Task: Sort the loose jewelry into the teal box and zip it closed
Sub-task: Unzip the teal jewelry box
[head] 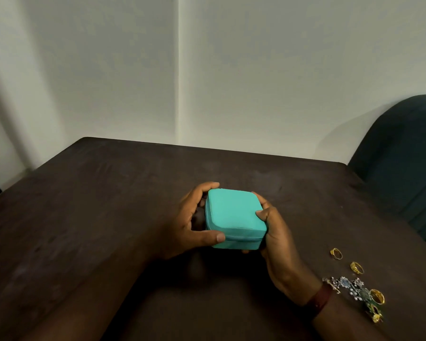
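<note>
A small teal box [234,215] with a zip round its middle sits at the centre of the dark table [108,205], lid down. My left hand [187,225] grips its left side, thumb along the front edge and fingers curled over the back corner. My right hand [276,237] grips its right side, thumb on the lid. Loose jewelry lies at the right front: a gold ring [336,253], a second gold ring [356,267], a silver jeweled piece [347,284] and a wider gold ring [377,296] beside a green and gold piece [373,312].
A dark teal chair [403,163] stands at the table's right far corner. A pale wall [207,70] rises just behind the table's far edge. A dark red band [319,300] circles my right wrist, close to the jewelry.
</note>
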